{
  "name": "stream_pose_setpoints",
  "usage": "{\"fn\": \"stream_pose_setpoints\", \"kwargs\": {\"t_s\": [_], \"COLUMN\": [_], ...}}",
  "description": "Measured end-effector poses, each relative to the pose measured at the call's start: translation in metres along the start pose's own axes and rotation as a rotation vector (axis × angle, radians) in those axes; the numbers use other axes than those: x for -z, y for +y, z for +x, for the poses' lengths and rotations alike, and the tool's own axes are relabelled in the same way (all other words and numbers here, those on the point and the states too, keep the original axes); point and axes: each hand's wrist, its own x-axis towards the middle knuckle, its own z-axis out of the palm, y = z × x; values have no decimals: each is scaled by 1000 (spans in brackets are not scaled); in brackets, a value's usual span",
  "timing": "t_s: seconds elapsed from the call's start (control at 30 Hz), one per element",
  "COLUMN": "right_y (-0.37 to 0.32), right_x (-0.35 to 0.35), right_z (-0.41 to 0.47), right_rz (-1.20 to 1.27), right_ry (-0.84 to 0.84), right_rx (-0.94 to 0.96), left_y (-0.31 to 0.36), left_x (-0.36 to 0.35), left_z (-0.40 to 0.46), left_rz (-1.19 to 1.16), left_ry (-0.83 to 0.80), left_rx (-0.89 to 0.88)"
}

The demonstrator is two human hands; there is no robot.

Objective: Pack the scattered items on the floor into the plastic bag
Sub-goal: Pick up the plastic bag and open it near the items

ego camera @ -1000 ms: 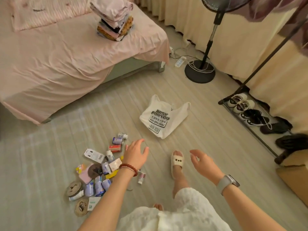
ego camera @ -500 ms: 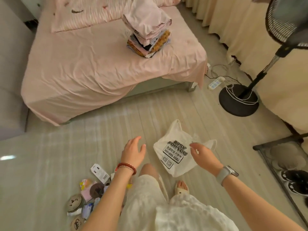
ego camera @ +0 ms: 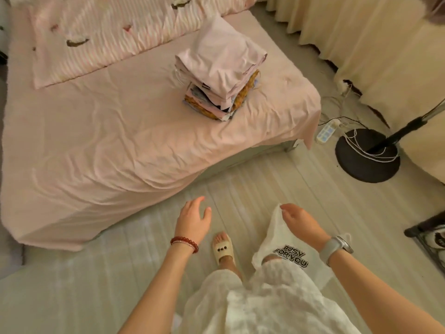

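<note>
The white plastic bag point(ego camera: 277, 237) with black "BUSY FOR YOU" print hangs lifted off the floor at lower right. My right hand point(ego camera: 301, 221), a grey watch on its wrist, pinches the bag's top edge between the fingertips. My left hand point(ego camera: 192, 219), with a red bead bracelet, hovers open over the bare floor to the left of the bag, holding nothing. The scattered items are out of view.
A bed with a pink sheet point(ego camera: 120, 141) fills the upper left, with a stack of folded clothes point(ego camera: 219, 75) on it. A fan base point(ego camera: 367, 156) and power strip point(ego camera: 326, 132) stand at right by cream curtains. A shoe rack point(ego camera: 431, 239) is at the right edge. My sandalled foot point(ego camera: 222, 247) is between my hands.
I have stepped forward and the view has tilted up, so the scattered items left the frame. My right hand reached the bag, took its edge and raised it off the floor.
</note>
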Motion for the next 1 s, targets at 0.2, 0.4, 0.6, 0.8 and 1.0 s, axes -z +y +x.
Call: {"fn": "stream_pose_setpoints", "kwargs": {"t_s": [0.2, 0.4, 0.6, 0.8, 1.0], "right_y": [-29, 3, 74, 169, 274], "right_x": [30, 48, 36, -28, -157], "right_z": [50, 81, 125, 185, 292], "right_rz": [186, 419, 712, 1024, 1169], "right_ry": [150, 279, 346, 491, 488], "right_rx": [-125, -358, -644, -990, -1290], "left_y": [47, 127, 205, 223, 159], "left_x": [18, -21, -108, -265, -442], "left_z": [110, 181, 246, 294, 338], "left_rz": [91, 246, 498, 753, 819], "left_ry": [-161, -422, -602, -889, -988], "left_rx": [-198, -418, -589, -784, -833]}}
